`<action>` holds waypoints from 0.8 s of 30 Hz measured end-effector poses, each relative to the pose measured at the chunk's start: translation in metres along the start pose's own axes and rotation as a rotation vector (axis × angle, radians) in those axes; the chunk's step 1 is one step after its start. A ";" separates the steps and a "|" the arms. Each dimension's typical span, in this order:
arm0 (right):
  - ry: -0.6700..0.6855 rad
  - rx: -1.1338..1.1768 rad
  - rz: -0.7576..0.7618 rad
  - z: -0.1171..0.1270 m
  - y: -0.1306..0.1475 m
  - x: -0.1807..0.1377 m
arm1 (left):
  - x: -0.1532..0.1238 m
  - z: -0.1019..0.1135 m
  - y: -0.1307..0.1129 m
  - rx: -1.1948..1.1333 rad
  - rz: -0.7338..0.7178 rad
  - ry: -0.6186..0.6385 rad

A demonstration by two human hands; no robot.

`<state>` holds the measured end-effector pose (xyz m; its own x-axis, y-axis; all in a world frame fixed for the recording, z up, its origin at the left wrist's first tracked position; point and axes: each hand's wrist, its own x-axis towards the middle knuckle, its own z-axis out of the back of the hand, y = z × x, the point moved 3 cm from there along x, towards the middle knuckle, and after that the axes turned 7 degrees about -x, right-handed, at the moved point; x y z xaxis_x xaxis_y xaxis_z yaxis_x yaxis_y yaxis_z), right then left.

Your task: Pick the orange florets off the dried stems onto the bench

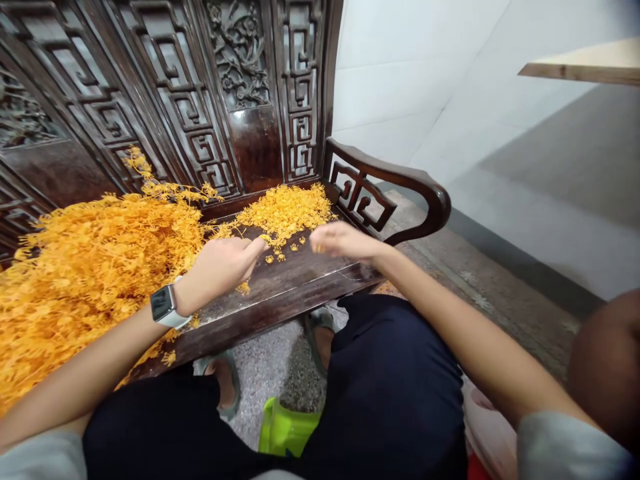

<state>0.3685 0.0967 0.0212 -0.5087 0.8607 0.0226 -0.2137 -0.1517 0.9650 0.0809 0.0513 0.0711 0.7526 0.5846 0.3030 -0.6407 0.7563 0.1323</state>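
Note:
My left hand (227, 261), with a watch (163, 303) on its wrist, is closed over the bench seat, thumb against the fingers. Yellow-orange bits show at its fingertips and below it, looking like part of a plastic flower sprig mostly hidden by the hand. To the right, my right hand (343, 240) is curled and slightly blurred, with a small orange flower piece (319, 249) at its fingertips. Between and beyond the hands lies a low pile of loose yellow flower pieces (287, 208). A large heap of branching yellow-orange flower sprigs (115, 257) fills the left side.
The dark carved wooden bench (280, 297) has a latticed back (257, 143) and a curved armrest (425, 190) at right. A green plastic stool (287, 427) shows between my legs. Another person's bare limb (607, 360) is at far right. A wooden board (585, 67) juts in upper right.

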 end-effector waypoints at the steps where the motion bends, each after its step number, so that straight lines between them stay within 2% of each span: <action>1: 0.274 -0.112 -0.035 -0.014 -0.005 -0.002 | 0.000 -0.004 0.006 -0.016 0.033 0.007; 2: 0.525 -0.192 -0.049 -0.025 -0.008 -0.005 | 0.001 -0.008 0.011 -0.027 0.066 0.012; 3: 0.722 -0.235 -0.051 -0.033 -0.009 -0.008 | 0.001 -0.013 0.017 -0.035 0.095 0.019; 4: 0.846 -0.240 -0.050 -0.037 -0.006 -0.010 | 0.000 -0.017 0.022 -0.040 0.119 0.031; 5: 0.868 -0.203 -0.043 -0.036 -0.002 -0.010 | 0.000 -0.021 0.027 -0.043 0.138 0.046; 6: 0.779 -0.127 -0.024 -0.032 0.004 -0.006 | -0.001 -0.024 0.031 -0.045 0.152 0.060; 7: 0.596 -0.016 0.012 -0.024 0.011 0.001 | -0.001 -0.026 0.034 -0.045 0.165 0.070; 10: -0.183 0.405 0.137 0.008 0.025 0.020 | -0.002 -0.032 0.040 -0.047 0.197 0.099; 11: -0.380 0.508 0.149 0.014 0.025 0.024 | -0.002 -0.034 0.041 -0.048 0.199 0.109; 12: -0.503 0.573 0.135 0.016 0.022 0.028 | -0.003 -0.035 0.041 -0.048 0.196 0.119; 14: -0.591 0.612 0.069 0.011 0.014 0.034 | -0.003 -0.037 0.041 -0.068 0.187 0.125; 17: -0.587 0.528 -0.019 -0.003 0.002 0.035 | -0.001 -0.035 0.038 -0.273 0.233 0.069; 19: -0.511 0.472 -0.066 -0.014 -0.001 0.032 | 0.003 -0.031 0.034 -0.645 0.319 -0.003; 22: -0.235 0.469 -0.116 -0.035 0.007 0.031 | 0.013 -0.027 0.021 -1.351 0.436 -0.104; 24: -0.071 0.477 -0.080 -0.051 0.019 0.032 | 0.020 -0.027 0.007 -1.641 0.451 -0.120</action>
<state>0.3056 0.0964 0.0265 -0.4447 0.8940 -0.0547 0.1648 0.1417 0.9761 0.0952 0.0766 0.0525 0.5049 0.8554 0.1161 0.0913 0.0808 -0.9925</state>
